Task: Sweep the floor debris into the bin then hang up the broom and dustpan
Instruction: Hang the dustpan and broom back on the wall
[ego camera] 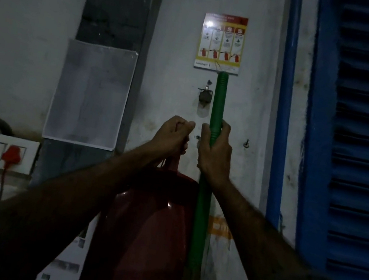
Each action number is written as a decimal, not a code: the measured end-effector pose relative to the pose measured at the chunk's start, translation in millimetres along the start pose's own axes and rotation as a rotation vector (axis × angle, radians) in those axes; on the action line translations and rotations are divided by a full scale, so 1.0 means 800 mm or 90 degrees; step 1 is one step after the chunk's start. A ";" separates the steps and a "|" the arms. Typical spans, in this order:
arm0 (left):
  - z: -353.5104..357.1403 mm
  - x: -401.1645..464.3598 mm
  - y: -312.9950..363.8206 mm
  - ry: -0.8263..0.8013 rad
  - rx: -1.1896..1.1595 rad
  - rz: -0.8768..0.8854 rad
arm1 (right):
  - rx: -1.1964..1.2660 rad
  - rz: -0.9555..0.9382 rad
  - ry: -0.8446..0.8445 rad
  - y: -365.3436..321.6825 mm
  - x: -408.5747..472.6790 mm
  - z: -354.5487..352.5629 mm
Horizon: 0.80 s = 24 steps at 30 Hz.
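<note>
I face a white wall in dim light. My right hand [216, 149] grips the green broom handle [220, 97], which stands upright against the wall with its top just below a poster. My left hand [173, 135] is closed around the top of the red dustpan's handle, and the red dustpan [146, 231] hangs down below it, pan facing the wall. A small nail [197, 137] shows in the wall between my two hands. A dark metal hook bracket [205, 94] sits higher, just left of the broom handle. The broom's head is out of view.
A fire-extinguisher instruction poster [221, 42] hangs above. A blank laminated sheet [91, 95] covers a grey duct at left. A switchboard with a red plug [11, 155] is at lower left. Another small hook [247, 143] and a blue pipe [284, 107] and blue louvred shutter [361, 145] stand at right.
</note>
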State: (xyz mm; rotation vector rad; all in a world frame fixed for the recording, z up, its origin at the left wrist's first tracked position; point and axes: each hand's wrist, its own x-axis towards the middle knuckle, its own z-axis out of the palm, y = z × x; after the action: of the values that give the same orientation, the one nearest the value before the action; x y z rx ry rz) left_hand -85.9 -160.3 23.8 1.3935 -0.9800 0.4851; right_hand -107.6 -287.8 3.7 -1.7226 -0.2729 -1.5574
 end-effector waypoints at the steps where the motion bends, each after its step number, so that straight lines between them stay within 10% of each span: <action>1: 0.003 0.009 0.007 0.009 0.006 -0.004 | 0.007 0.004 -0.001 0.001 0.009 0.003; 24: -0.010 0.089 0.010 -0.011 -0.113 -0.080 | 0.040 -0.014 -0.061 -0.015 0.093 0.013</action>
State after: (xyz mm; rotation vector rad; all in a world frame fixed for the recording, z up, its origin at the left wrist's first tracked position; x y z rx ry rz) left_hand -51.3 -169.8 86.2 1.2919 -0.9200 0.2859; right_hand -90.2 -297.8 77.2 -1.7525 -0.3864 -1.4684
